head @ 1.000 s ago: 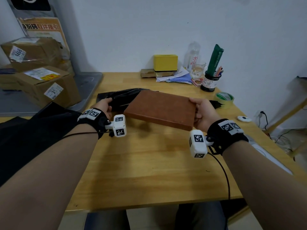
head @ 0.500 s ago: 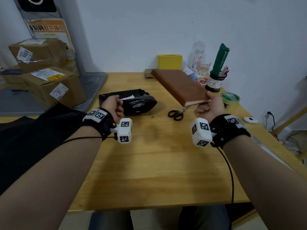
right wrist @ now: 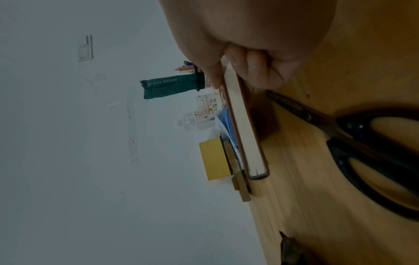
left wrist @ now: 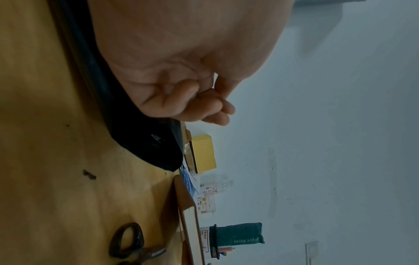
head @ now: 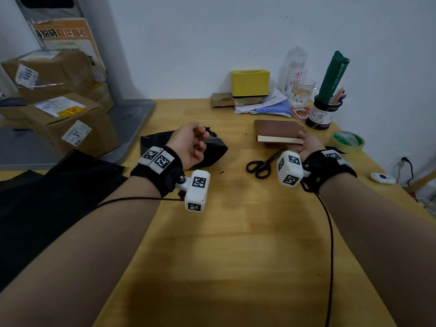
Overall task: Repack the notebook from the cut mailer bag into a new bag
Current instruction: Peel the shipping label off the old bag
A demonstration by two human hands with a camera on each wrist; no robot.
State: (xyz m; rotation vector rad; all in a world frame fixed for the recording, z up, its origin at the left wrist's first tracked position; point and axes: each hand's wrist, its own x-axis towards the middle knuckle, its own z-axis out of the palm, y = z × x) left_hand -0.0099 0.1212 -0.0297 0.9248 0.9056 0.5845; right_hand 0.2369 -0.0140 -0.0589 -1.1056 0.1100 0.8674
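The brown notebook lies low over the table's far right part, its page edge toward me. My right hand grips its near right corner, thumb on the cover and fingers underneath; the right wrist view shows this grip on the notebook, whose held end is slightly raised. The crumpled black cut mailer bag sits left of centre. My left hand hovers just above it with fingers loosely curled and nothing in them, as the left wrist view confirms over the bag.
Black-handled scissors lie just in front of the notebook. A green tape roll sits at the right, a yellow box, papers, bottle and pen cup at the back. Black sheet material spreads at my left; cardboard boxes stand beyond.
My right hand pulled the notebook out of the bag, swung it right and lowered it to the table's far right. My left hand let go of the cut bag.
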